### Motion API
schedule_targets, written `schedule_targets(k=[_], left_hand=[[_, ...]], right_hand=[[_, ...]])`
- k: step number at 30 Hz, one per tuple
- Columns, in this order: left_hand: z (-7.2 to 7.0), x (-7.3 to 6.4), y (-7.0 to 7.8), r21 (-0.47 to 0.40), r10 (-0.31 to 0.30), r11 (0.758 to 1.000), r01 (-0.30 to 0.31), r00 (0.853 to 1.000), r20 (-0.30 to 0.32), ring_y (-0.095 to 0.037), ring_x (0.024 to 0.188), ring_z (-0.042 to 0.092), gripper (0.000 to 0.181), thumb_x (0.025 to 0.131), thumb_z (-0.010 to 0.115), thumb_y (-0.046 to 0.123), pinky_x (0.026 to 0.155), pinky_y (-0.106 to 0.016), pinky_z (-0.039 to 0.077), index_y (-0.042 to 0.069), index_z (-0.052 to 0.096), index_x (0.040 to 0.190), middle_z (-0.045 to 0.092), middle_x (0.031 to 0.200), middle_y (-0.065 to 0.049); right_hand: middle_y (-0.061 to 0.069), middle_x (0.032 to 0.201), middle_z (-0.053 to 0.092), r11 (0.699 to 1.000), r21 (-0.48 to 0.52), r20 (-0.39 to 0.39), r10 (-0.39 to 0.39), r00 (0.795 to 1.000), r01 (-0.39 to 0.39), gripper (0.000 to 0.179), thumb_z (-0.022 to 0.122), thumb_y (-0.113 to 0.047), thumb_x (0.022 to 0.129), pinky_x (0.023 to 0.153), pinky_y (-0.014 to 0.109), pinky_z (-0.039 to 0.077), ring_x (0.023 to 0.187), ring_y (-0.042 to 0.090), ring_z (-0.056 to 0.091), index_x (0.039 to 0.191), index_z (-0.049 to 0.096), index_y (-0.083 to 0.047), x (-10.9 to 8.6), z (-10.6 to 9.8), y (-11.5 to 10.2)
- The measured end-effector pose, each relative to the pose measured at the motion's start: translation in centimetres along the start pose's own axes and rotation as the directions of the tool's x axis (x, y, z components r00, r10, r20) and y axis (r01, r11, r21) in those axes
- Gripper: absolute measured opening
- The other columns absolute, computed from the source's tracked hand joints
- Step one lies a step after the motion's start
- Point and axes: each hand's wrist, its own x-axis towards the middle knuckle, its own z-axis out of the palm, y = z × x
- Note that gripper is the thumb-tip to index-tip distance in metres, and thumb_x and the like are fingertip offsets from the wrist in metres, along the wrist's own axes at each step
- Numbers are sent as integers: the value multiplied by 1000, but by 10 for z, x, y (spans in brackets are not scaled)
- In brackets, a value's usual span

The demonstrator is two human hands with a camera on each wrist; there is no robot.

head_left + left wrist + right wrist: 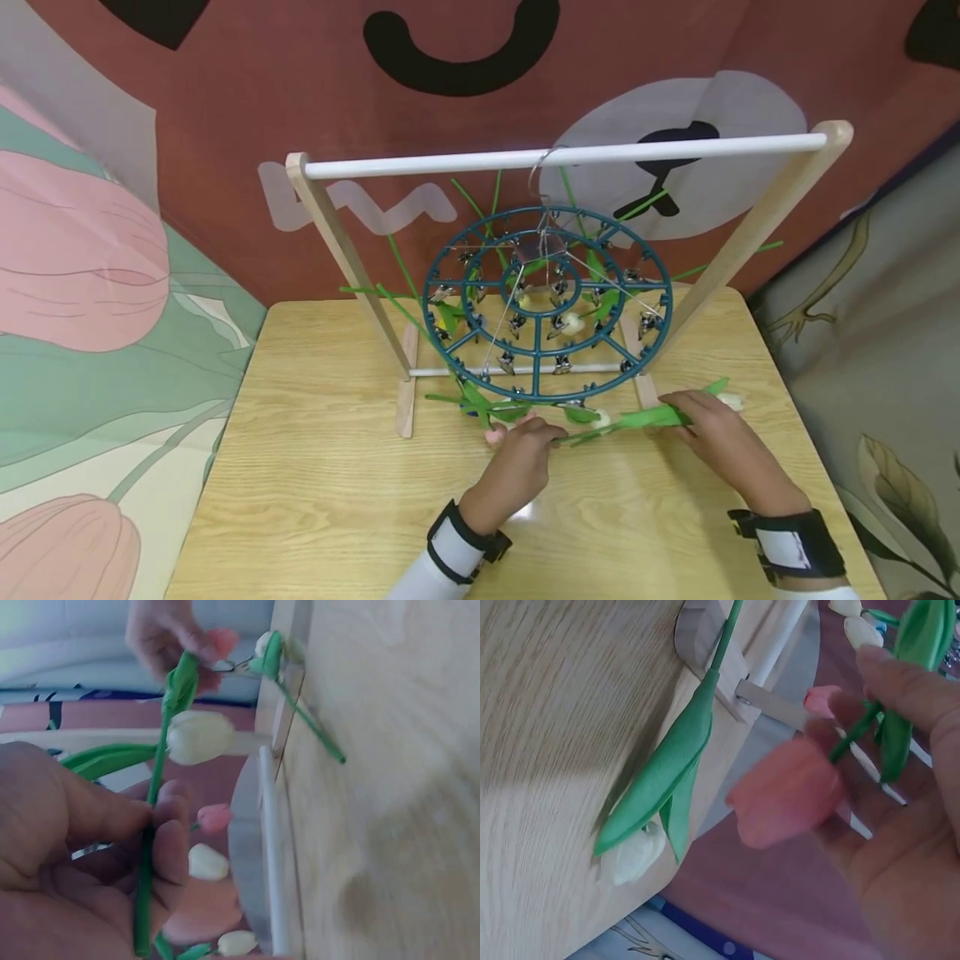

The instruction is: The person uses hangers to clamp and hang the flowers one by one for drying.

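Note:
Both hands are on one artificial pink tulip [787, 795]. My left hand [517, 467] pinches its green stem [154, 780] between thumb and fingers, near the lower end. Toward the flower end, my right hand [720, 442] holds it by the leaves and stem, with the pink bloom beside the fingers. A white tulip [634, 855] lies on the table near the right hand. Just in front of the hands hangs a round teal clip hanger [537, 350], with several tulips clipped around it, blooms downward. One hanging white tulip [199, 739] is close to the left hand.
A wooden stand with a white top rail [450, 162] carries the hanger by its hook. Its feet [406, 408] rest on the light wood table [315, 483]. Behind it hangs a reddish printed cloth [225, 167]. Green stems stick out around the hanger.

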Motion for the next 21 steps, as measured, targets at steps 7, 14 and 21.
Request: schedule_targets(k=[7, 14, 21], left_hand=[[-14, -4, 0, -85, -60, 994, 67, 995, 76, -18, 118, 70, 26, 99, 58, -7, 100, -36, 59, 5, 74, 117, 72, 128, -10], [-37, -11, -13, -450, -22, 883, 135, 969, 247, -9, 101, 72, 29, 100, 68, 14, 98, -30, 58, 9, 71, 129, 74, 125, -3], [-47, -19, -28, -812, 281, 584, 5, 937, 208, -33, 134, 59, 61, 93, 75, 3, 110, -42, 52, -4, 49, 147, 44, 159, -21]], right_hand=[[6, 95, 75, 997, 61, 56, 46, 997, -50, 27, 85, 0, 80, 70, 42, 62, 87, 25, 72, 103, 74, -9, -3, -2, 2], [7, 94, 77, 987, 143, 16, 72, 997, -73, 25, 85, 4, 76, 65, 36, 62, 85, 25, 73, 94, 76, -11, -7, 4, 5], [-3, 89, 74, 945, 308, 2, 119, 993, -114, 29, 82, 6, 79, 60, 20, 51, 76, -5, 55, 95, 75, -17, -12, 14, 4]])
